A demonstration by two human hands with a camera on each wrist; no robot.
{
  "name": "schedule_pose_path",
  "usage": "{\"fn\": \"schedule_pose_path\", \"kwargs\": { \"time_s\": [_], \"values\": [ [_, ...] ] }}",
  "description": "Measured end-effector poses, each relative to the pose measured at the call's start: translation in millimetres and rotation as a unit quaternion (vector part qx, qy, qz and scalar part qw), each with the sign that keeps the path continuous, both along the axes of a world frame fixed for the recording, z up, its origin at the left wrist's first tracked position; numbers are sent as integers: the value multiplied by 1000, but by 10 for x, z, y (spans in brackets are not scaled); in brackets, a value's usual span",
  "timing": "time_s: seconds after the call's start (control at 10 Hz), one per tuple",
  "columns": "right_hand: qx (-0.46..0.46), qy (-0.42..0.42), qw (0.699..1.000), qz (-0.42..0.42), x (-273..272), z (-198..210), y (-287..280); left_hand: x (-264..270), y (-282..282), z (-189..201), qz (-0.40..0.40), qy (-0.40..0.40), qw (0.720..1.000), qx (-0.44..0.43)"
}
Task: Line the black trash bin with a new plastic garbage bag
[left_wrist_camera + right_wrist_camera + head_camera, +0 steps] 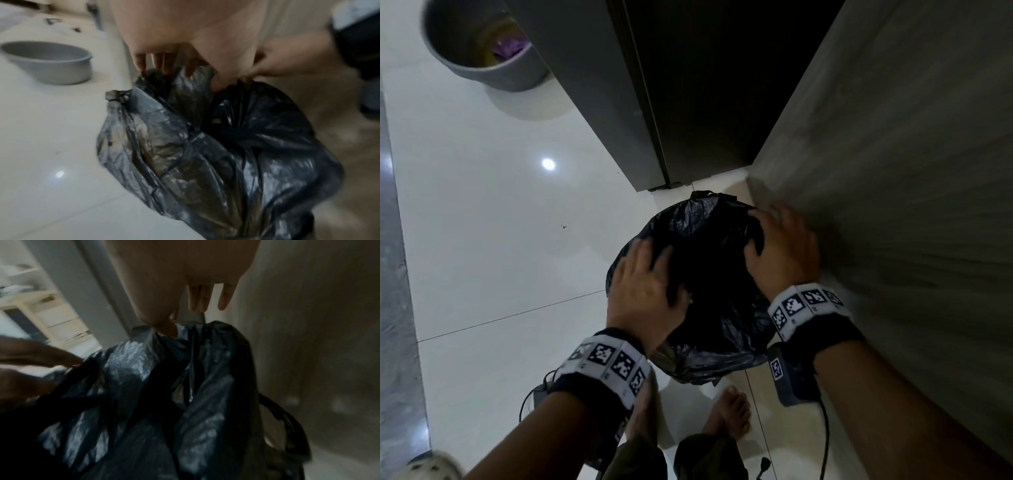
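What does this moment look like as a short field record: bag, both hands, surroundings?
bag: black garbage bag draped over the bin, crumpled, its edge hanging down the outside
bin: hidden under the bag
left hand: fingers curled into the bag's left edge
right hand: thumb on the bag's far right edge; grip unclear
floor: white tiles
nearby: grey bucket far left, wood-grain panel right

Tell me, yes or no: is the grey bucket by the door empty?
No. The head view shows something purple and yellow lying inside the grey bucket at the far left.
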State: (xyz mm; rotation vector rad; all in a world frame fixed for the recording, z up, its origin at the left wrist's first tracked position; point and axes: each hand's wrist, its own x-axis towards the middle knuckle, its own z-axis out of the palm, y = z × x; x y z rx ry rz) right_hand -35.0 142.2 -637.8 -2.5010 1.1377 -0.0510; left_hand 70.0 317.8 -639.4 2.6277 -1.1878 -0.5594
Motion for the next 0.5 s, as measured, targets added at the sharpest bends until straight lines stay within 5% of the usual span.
{"fn": "schedule_pose_path", "kwargs": {
  "time_s": [0.1,0.2,0.5],
  "values": [
    [142,-1,982,-120,-170,-38,-31,130,41,1,151,101,983,14],
    [230,-26,960,-156,-232,-75,-64,223,4,-50,193,196,961,33],
    [285,16,944,-164,-247,137,-199,386,-58,322,197,236,952,6]
  ]
}}
